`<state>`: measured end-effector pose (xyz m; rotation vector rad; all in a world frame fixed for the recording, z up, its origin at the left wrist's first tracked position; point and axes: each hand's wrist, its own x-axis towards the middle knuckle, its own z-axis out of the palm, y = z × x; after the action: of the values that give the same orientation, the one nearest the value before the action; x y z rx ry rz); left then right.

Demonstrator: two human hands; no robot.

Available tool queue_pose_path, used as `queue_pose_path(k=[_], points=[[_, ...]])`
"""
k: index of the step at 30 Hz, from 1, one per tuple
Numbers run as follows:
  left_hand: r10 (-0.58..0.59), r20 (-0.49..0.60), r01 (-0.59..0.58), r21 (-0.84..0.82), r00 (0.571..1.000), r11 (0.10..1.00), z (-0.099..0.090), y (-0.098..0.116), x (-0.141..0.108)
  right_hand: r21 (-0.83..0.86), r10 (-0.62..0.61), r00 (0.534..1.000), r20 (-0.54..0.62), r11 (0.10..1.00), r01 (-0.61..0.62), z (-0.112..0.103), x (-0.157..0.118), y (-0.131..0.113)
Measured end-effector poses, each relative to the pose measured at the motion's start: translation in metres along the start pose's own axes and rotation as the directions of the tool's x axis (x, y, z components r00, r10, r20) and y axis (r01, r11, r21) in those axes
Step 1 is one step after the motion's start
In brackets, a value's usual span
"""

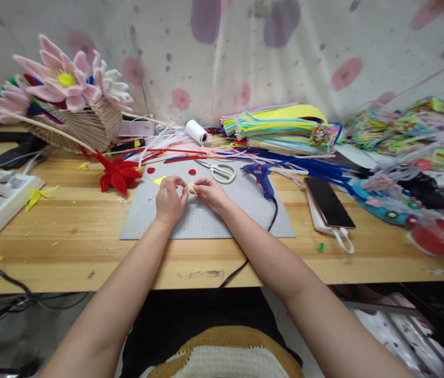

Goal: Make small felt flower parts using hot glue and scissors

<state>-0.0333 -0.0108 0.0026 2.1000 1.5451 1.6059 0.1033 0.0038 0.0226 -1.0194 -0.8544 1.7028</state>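
Over the grey mat (210, 226), my two hands are close together with a small gap between them. My right hand (210, 194) pinches a small pale yellow piece (192, 187) at its fingertips. My left hand (171, 199) has its fingers curled, thumb and index nearly meeting; whether anything small is between them cannot be made out. A yellow piece (159, 180) lies just behind my left hand. Two small red pieces, one at the left (150, 170) and one at the right (192, 171), rest behind my hands. Scissors (222, 173) and a blue glue gun (260, 177) lie to the right.
A red flower (118, 173) and pink flowers (65, 80) in a woven basket (76, 126) stand left. Pipe cleaner bundles (285, 128) and a white thread spool (196, 131) lie behind. A phone (329, 202) is at right; the glue gun's black cable (272, 218) crosses the mat.
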Motion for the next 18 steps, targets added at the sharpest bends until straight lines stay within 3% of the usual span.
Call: queue_pose_path(k=[18], points=[[0.057,0.081,-0.060,0.031,0.995,0.998,-0.0029,0.0009,0.0007,0.002,-0.045,0.998,0.040,0.999,0.045,-0.0028,0.0031,0.0046]])
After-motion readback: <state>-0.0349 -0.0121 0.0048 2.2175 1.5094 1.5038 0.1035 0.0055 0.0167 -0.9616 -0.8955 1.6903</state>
